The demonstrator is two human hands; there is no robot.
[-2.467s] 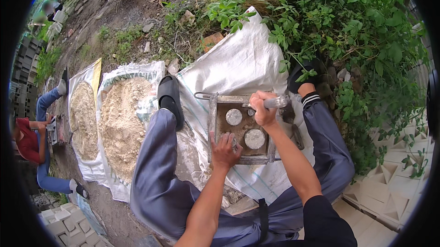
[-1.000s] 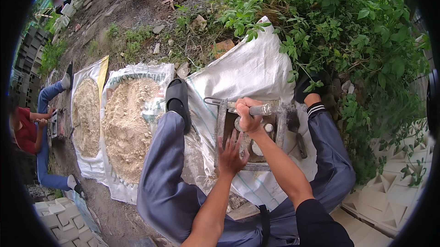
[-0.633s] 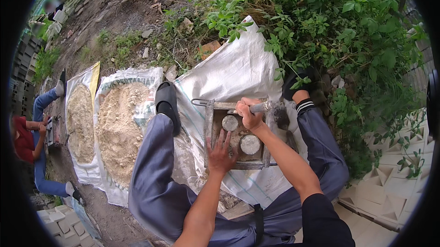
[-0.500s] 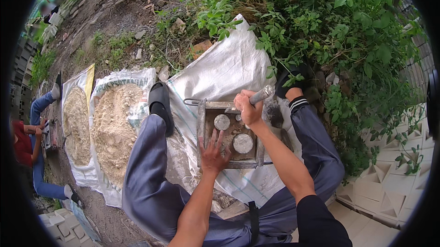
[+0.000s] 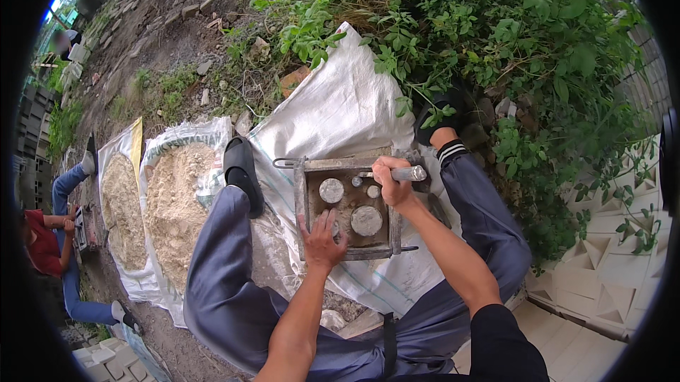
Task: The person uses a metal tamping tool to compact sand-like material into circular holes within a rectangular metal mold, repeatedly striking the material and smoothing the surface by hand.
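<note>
Between my legs lies a square, grey, dirt-caked frame point(image 5: 299, 201) with wire loops at its corners. Inside it, on a brown sandy bed, sit a large round grey disc point(image 5: 366, 221), a second round disc point(image 5: 331, 191) and smaller round pieces point(image 5: 372, 191). My left hand point(image 5: 324, 242) rests over the frame's near left corner, fingers apart, fingertips down by a small round piece they partly hide. My right hand point(image 5: 392, 185) is closed around a tool with a thick grey cylindrical handle point(image 5: 411, 174). Its thin shank points left over the frame; the kind of tool is unclear.
White woven sacking point(image 5: 340, 113) lies under the frame. To the left, pale powder point(image 5: 177, 201) is heaped on opened sacks. A person in red point(image 5: 46, 244) sits at far left. Leafy plants point(image 5: 517, 63) crowd the right, above patterned pale tiles point(image 5: 595, 269).
My right hand has lowered the tool from a raised slant to nearly level, its shank now showing over the frame. My left hand's fingers have drawn in slightly. The whole view has shifted a little.
</note>
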